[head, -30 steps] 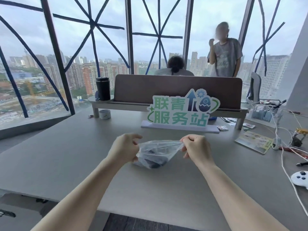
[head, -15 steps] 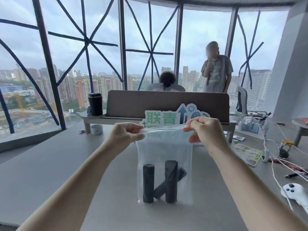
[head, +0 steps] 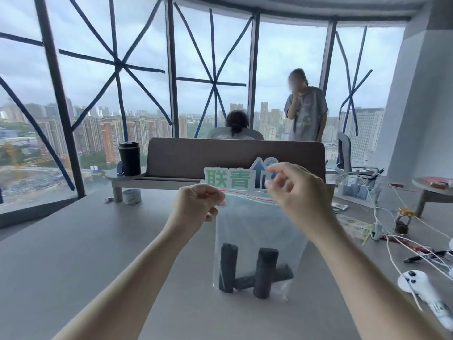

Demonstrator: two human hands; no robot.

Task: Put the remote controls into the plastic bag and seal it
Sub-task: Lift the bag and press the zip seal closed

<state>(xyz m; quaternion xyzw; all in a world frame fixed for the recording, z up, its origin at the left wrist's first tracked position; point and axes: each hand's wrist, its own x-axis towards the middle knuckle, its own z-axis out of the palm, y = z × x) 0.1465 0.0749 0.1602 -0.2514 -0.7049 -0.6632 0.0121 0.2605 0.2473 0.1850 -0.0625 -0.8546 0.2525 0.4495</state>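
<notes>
1. The left hand [head: 196,207] pinches the top left corner of the bag [head: 257,231], thumb and fingers pressed together on the red zip line [head: 245,194], and carries the bag's weight.
2. The right hand [head: 296,192] is beside the top right corner with its fingers loosely spread and blurred; it seems to grip nothing, though the hand itself hides where the zip line ends.
3. The bag hangs upright over the table [head: 73,253]. Three dark remotes [head: 266,272] sit at its bottom, two standing, one lying across behind them.
4. Loading looks done, so the step in hand is the sealing. Whether the zip is fully pressed shut cannot be told.
5. Next, I judge, the right hand should pinch the strip near the left and run along it to the far corner, or test the seal, while the left holds the corner taut.
6. A white controller [head: 416,283] and cables [head: 404,241] lie apart to the right.
</notes>
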